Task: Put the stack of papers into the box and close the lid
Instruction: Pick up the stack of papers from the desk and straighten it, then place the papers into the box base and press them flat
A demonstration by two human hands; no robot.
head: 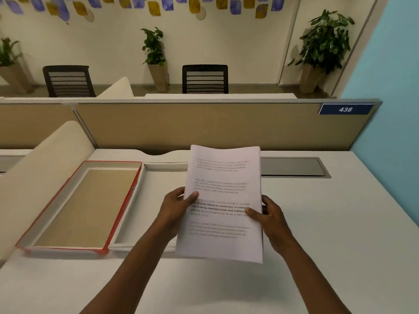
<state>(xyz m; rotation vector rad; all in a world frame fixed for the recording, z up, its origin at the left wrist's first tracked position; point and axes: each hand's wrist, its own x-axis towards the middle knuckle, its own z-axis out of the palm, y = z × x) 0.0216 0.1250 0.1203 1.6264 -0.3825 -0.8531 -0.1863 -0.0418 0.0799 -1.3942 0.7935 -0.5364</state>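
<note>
Looking like an open-plan office. Sitting at a white desk (317,223) backed by a tan partition (204,123) bearing a numbered plate (345,109). Beyond the partition, showing two black mesh chairs (205,79), potted plants (155,57) and a wall with blue and yellow decals (154,7).

you sit at a pale white desk (340,223) before a tan fabric partition (204,125) bearing a blue number plate (345,109). beyond it you see two black slatted chairs (205,79), leafy potted plants (324,46) and a cream wall (226,41).
</note>
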